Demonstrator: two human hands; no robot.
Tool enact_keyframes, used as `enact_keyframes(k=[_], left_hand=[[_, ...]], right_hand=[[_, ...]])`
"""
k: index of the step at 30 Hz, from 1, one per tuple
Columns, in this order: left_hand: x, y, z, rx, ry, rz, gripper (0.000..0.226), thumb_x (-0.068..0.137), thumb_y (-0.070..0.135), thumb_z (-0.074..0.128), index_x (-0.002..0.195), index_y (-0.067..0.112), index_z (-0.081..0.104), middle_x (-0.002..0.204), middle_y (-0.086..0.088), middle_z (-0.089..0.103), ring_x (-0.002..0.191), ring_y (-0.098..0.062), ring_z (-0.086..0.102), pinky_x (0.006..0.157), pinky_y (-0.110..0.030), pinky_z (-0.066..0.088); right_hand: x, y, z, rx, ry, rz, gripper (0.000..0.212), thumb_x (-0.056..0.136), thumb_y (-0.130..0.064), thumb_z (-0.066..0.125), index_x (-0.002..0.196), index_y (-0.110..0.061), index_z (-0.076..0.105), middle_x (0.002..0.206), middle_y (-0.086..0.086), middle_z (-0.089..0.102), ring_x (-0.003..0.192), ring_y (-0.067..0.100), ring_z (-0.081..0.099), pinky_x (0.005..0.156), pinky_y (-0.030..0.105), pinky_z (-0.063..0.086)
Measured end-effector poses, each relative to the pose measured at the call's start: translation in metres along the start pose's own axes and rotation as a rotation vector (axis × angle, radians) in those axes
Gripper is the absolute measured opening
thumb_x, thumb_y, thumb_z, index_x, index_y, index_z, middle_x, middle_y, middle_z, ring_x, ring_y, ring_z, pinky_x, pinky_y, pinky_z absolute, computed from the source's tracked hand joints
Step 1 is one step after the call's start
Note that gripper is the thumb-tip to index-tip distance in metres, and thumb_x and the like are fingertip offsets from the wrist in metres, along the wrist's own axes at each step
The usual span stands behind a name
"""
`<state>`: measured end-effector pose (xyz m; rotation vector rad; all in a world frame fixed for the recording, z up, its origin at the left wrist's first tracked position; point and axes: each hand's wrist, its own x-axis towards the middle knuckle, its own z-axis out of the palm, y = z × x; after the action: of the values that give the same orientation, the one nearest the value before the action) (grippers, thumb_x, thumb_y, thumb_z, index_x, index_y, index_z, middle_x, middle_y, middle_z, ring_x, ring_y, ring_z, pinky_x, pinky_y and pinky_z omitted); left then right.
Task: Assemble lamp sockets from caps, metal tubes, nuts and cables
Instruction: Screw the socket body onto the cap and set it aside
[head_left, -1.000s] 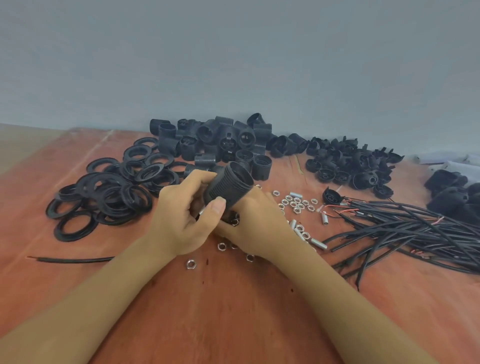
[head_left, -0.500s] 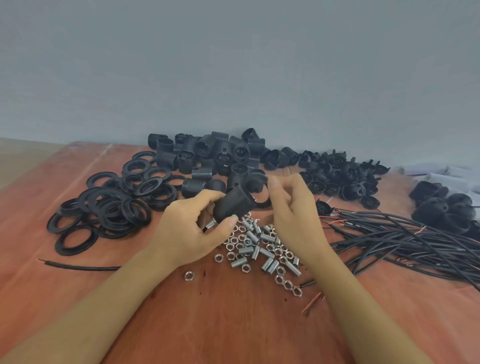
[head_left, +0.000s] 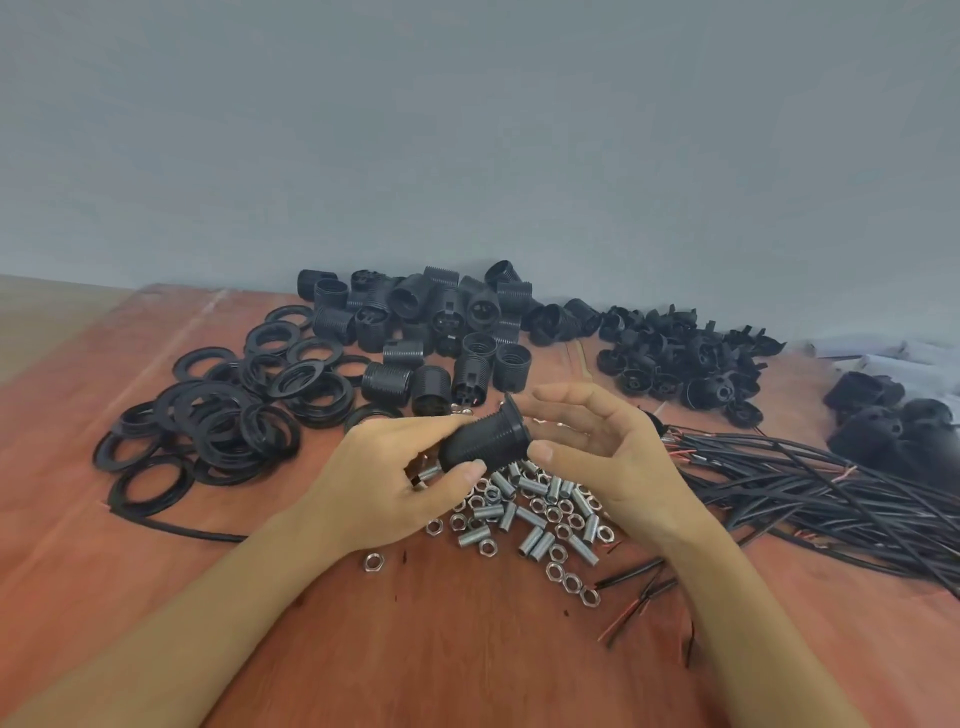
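Mostly crowded up top: rings (head_left: 218, 415) heaped left, sockets (head_left: 426, 322) along the wall (head_left: 467, 130), caps (head_left: 685, 364) to their right, cables (head_left: 831, 488) fanning off the right edge. Bare table (head_left: 467, 649) only near the front, between and beside the forearms; more clear wood at far left. Loose cable (head_left: 176, 527) lying left of the left wrist. Nuts (head_left: 563, 574) and tubes (head_left: 535, 545) scattered directly under the hands, a few cut wire ends just right of them. Left hand (head_left: 384, 483) closed around a threaded socket body (head_left: 485, 441), thumb below, fingers above, flange end tilted up to the right; metal tube (head_left: 426, 475) sticking out of its lower end near the palm. Right hand (head_left: 608, 457) half open, fingers spread and curved, thumb tip touching the flange end, gripping nothing. Held socket raised off the table, above the nuts, near centre.
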<state>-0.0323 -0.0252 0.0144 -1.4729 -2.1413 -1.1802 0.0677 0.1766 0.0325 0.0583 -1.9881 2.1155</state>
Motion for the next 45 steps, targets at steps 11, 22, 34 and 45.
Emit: enact_keyframes(k=[11,22,34,45], left_hand=[[0.0,-0.007,-0.006,-0.33,-0.175,-0.213,0.03,0.089,0.043,0.053,0.093,0.019,0.071,0.061,-0.001,0.061,0.053,-0.021,0.054,0.049,-0.033,0.041],[-0.003,-0.011,-0.007,-0.209,-0.168,-0.173,0.035,0.084,0.048,0.061,0.101,0.018,0.069,0.069,0.011,0.06,0.059,-0.007,0.054,0.055,-0.019,0.041],[-0.003,-0.001,-0.007,0.054,-0.052,0.02,0.049,0.086,0.048,0.061,0.123,0.015,0.064,0.089,0.017,0.055,0.063,-0.016,0.058,0.057,-0.036,0.051],[0.0,-0.007,-0.009,0.003,0.065,-0.073,0.049,0.086,0.047,0.063,0.12,0.013,0.065,0.086,0.004,0.062,0.075,-0.012,0.058,0.068,-0.027,0.05]], right_hand=[[-0.003,-0.003,-0.002,-0.013,-0.155,0.005,0.05,0.073,0.012,0.074,0.117,-0.008,0.064,0.126,0.013,0.066,0.118,0.033,0.062,0.096,0.042,0.053],[-0.003,-0.003,-0.001,-0.078,-0.111,0.042,0.043,0.07,-0.004,0.08,0.11,-0.014,0.07,0.112,0.006,0.073,0.102,0.027,0.071,0.081,0.03,0.057],[0.001,0.009,0.013,-0.48,0.2,-0.008,0.071,0.088,-0.069,0.042,0.066,-0.008,0.071,0.046,0.006,0.062,0.039,0.009,0.051,0.046,0.015,0.04],[0.005,0.002,0.02,-0.287,0.29,0.062,0.074,0.088,-0.064,0.037,0.049,-0.006,0.063,0.042,0.013,0.054,0.041,0.016,0.048,0.051,0.022,0.045]])
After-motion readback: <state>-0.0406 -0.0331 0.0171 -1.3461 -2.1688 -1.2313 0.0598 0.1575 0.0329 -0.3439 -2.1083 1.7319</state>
